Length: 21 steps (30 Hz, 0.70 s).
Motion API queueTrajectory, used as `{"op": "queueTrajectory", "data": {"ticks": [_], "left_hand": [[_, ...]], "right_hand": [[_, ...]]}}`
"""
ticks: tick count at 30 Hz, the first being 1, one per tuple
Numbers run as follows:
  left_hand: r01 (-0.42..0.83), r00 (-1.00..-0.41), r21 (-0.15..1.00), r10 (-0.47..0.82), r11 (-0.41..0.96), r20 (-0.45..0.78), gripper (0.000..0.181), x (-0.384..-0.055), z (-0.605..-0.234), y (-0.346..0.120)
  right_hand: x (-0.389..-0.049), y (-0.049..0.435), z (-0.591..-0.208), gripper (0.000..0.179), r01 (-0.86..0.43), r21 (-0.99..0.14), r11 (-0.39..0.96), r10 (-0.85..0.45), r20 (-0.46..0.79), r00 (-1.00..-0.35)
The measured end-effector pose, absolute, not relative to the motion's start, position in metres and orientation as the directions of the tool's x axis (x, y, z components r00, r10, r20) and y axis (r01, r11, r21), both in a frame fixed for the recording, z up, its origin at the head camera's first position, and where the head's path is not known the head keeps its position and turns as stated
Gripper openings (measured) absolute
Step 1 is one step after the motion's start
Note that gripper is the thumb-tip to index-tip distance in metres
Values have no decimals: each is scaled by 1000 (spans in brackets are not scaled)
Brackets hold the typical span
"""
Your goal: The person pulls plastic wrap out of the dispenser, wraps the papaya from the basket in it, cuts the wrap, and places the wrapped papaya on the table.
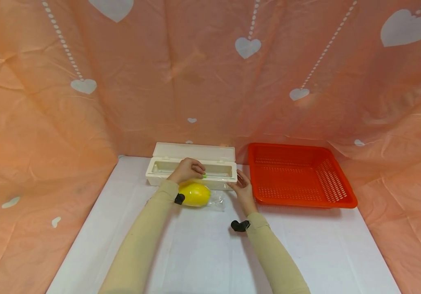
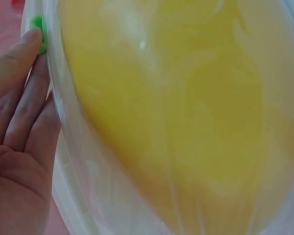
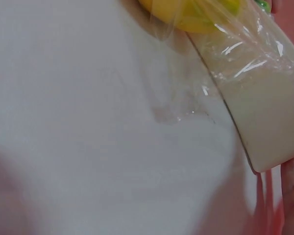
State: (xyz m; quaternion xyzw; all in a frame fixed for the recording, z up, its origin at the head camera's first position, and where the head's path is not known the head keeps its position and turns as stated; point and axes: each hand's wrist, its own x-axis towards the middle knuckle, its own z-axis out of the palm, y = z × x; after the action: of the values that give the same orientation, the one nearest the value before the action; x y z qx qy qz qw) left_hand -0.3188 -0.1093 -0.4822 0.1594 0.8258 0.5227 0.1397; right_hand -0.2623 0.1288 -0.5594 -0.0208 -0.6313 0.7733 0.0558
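A long white plastic-wrap box (image 1: 156,179) stands at the back of the table, lid raised. My left hand (image 1: 187,170) is at the middle of its front edge, where thumb and fingers pinch a small green slider (image 2: 38,35). The right hand (image 1: 245,192) grips the box's right end, thumb toward the front. Just before the box lies a yellow, lemon-shaped fruit (image 1: 195,194), beneath my left wrist. Clear film (image 3: 181,93) covers the fruit and spreads out to its right, also lying over the box front in the right wrist view. The fruit nearly fills the left wrist view.
A red plastic basket (image 1: 304,202) with slotted walls stands right of the box, close to my right hand. White cloth (image 1: 203,253) covers the table. An orange curtain (image 1: 210,94) with white hearts hangs behind the box and along both sides.
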Motion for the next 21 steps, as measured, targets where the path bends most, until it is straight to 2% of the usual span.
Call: {"op": "queueTrajectory", "data": {"ticks": [13, 21], "left_hand": [[103, -928, 898, 367, 429, -68, 28, -315, -480, -112], [102, -926, 890, 368, 444, -78, 28, -314, -479, -127]], "right_hand": [[-260, 126, -559, 63, -118, -975, -190, 120, 97, -988], [-260, 125, -562, 62, -104, -971, -214, 132, 77, -988]]}}
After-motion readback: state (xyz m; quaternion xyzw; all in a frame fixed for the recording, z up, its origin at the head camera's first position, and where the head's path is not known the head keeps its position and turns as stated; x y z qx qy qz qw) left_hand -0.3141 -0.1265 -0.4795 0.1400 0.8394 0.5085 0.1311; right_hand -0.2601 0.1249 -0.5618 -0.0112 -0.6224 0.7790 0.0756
